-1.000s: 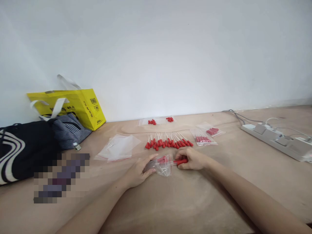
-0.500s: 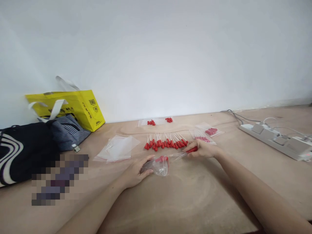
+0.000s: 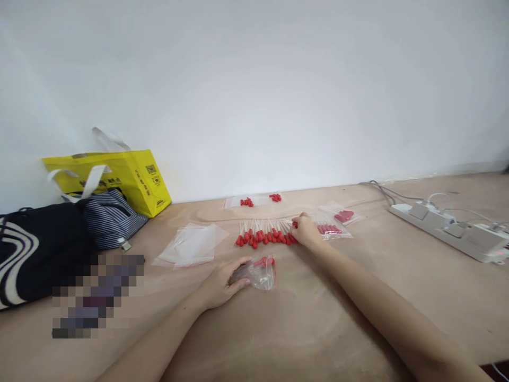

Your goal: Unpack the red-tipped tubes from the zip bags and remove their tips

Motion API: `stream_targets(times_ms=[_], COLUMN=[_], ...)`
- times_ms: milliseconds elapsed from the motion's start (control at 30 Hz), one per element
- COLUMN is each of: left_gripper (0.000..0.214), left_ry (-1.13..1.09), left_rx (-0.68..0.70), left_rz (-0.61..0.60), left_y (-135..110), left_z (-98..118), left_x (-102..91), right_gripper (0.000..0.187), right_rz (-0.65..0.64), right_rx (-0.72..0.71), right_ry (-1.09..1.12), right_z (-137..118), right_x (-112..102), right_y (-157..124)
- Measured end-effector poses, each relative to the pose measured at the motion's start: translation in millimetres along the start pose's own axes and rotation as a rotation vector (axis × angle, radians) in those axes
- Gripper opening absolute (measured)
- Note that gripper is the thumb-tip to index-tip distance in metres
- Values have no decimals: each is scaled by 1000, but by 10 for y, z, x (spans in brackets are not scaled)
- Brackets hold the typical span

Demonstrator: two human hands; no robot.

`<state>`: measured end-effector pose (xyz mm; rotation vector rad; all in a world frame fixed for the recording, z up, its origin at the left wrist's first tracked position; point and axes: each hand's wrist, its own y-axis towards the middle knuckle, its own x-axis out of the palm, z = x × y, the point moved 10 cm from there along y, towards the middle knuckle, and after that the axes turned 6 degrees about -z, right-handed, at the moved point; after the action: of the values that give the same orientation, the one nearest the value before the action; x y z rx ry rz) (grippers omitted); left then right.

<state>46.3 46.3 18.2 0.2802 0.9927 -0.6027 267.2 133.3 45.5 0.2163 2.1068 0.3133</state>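
My left hand (image 3: 222,281) grips a small clear zip bag (image 3: 263,276) near the table's middle, thumb and fingers on its side, with a few red bulbs inside. Behind it lies a row of droppers (image 3: 264,234) with red bulbs towards me and thin pale stems pointing away. At the right end of that row is my right hand (image 3: 305,229), its fingers pinched on a red-bulbed dropper (image 3: 295,224); most of that dropper is hidden by the hand. Just right of the hand lie filled clear bags (image 3: 330,229) with red bulbs.
Flat clear bags (image 3: 194,244) are stacked left of the row. More filled bags (image 3: 260,200) lie by the wall. A power strip (image 3: 445,231) with plugs and cables stands at right. A yellow bag (image 3: 139,183), striped bag (image 3: 109,217) and black bag (image 3: 43,249) fill the left side.
My right hand has moved left and away from me, from beside the zip bag to the row's right end, its wrist turned. My left hand and the zip bag stay put.
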Motion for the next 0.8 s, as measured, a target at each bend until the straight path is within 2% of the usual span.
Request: stream_targets(times_ms=[200, 367, 467, 533, 600, 700, 800], left_gripper=[44, 43, 44, 44, 45, 48, 48], left_ry=[15, 20, 25, 33, 42, 55, 66], left_rx=[-5, 2, 16, 22, 16, 1, 22], left_rz=[-5, 15, 16, 19, 24, 21, 19], left_y=[-6, -12, -14, -12, -6, 4, 3], left_z=[23, 16, 16, 16, 9, -3, 19], left_x=[-2, -13, -7, -4, -2, 14, 25], right_gripper=[17, 37, 25, 15, 11, 10, 17], right_rz=[0, 12, 53, 34, -58, -200, -251], right_rx=[-26, -131, -190, -263, -370, -503, -503], right_ry=[-89, -64, 53, 139, 229, 266, 265], right_z=[-114, -169, -187, -264, -416, -668, -786], right_x=[86, -27, -179, -221, -155, 55, 259], right_y=[-85, -206, -368, -519, -679, -870, -894])
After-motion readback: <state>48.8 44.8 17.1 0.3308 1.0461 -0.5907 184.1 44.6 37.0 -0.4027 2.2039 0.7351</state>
